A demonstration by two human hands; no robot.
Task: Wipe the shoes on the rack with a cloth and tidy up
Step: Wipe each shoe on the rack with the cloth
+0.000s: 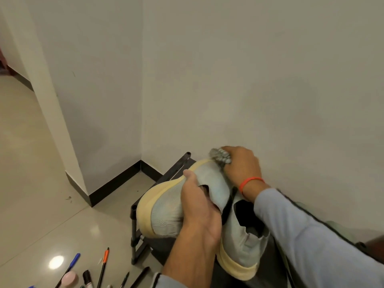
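Fingers [239, 156] of the right hand [241, 167] curl tightly round a bunched grey cloth [220, 155] and press it against the toe end of a pale grey-green shoe [172, 206] with a cream sole. Meanwhile the left hand [199, 208] grips that shoe at its collar, thumb along the sole edge and the other fingers tucked into the opening, holding it lifted and tilted above the black rack [137, 225] in the corner.

Its partner, a second matching shoe [241, 242], sits just beside it on the rack's top, heel toward the camera, partly under the right forearm.

Judging by this, the wiping is under way on shoe 1 of the 2 visible; whether the second shoe has been cleaned cannot be told, since no clear difference in dirt shows between them. Lower shelves of the rack are hidden, so any further shoes there are unknown.

Tidying looks not yet done: several pens [104, 265] and a small pink container [69, 278] lie scattered on the tiled floor [31, 163] near the rack's foot, and the lifted shoe has yet to be set back in place.
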